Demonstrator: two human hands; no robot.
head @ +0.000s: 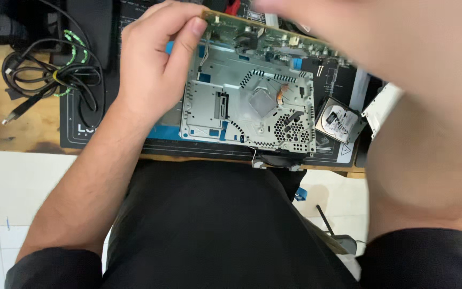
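Observation:
A large circuit board with a silver metal shield plate (249, 101) is tilted up over a dark work mat (81, 131). My left hand (153, 67) grips the board's upper left corner between thumb and fingers. My right hand (402, 37) is raised close to the camera and heavily blurred, reaching over the board's upper right edge; whether it holds anything cannot be made out.
A coil of black cables (49, 75) lies on the wooden desk (6, 123) at the left. A small silver hard drive (339, 122) and a white part (382, 107) sit at the right. Below are my lap in dark clothes and a white tiled floor (6, 192).

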